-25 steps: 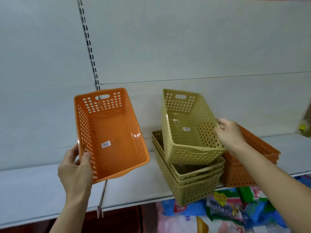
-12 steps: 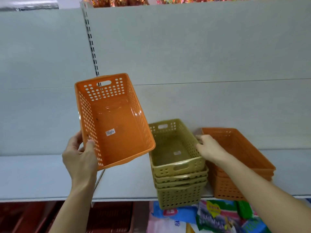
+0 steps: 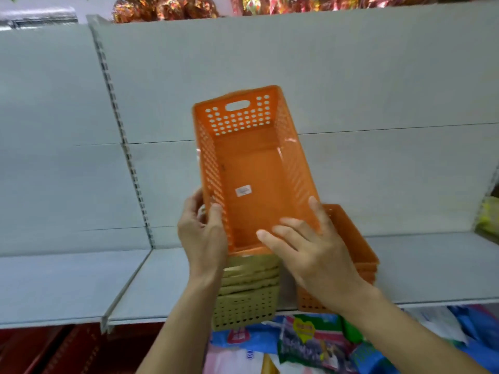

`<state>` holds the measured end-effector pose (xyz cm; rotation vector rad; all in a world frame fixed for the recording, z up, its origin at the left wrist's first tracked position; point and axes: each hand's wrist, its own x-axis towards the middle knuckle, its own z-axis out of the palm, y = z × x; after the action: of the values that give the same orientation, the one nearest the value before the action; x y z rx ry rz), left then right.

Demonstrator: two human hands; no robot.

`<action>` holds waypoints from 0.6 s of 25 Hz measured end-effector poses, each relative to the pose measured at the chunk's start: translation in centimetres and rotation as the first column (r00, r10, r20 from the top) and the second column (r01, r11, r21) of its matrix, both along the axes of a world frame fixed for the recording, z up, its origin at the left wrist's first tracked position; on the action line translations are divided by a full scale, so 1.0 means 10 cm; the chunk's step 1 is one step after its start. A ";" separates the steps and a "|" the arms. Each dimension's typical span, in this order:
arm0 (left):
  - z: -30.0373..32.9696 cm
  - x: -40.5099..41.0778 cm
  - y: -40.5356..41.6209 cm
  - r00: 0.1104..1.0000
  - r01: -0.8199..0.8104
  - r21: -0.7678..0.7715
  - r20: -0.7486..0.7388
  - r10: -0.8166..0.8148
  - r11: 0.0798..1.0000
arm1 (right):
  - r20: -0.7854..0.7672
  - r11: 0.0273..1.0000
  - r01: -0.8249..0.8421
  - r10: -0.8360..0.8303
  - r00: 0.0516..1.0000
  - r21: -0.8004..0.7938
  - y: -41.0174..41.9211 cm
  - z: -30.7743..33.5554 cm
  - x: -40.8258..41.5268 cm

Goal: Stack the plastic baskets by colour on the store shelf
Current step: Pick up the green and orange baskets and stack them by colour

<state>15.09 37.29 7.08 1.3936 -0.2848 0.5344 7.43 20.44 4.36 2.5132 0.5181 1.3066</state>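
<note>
I hold an orange perforated basket (image 3: pixel 251 168) up in front of me, tilted with its open side toward me and a white sticker on its floor. My left hand (image 3: pixel 204 236) grips its left wall near the lower corner. My right hand (image 3: pixel 310 247) rests on its lower right rim, fingers spread over the edge. Behind and below it, a stack of olive-green baskets (image 3: pixel 247 298) stands on the grey shelf (image 3: pixel 81 279). Right of that stack sits a stack of orange baskets (image 3: pixel 356 255), partly hidden by my right hand.
The grey shelf back panel (image 3: pixel 351 76) rises behind. A slotted upright (image 3: pixel 121 136) runs down at the left. Colourful packets (image 3: pixel 305 344) lie on the level below; shiny wrapped goods (image 3: pixel 167 8) sit on top. A yellow-green item (image 3: pixel 488 220) is at the far right.
The held orange basket moved right, now in front of the green stack. My right hand left the green stack and came onto the orange basket's lower right rim.
</note>
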 end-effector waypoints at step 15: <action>-0.99 0.08 -0.06 0.990 -0.087 0.894 0.125 -0.059 0.440 | -0.229 0.886 0.274 -0.198 0.953 0.374 -1.14 -0.23 0.22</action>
<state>15.93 36.71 -2.80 2.4341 -0.7606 0.5021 9.59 9.08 2.11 2.9351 -0.0423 1.1885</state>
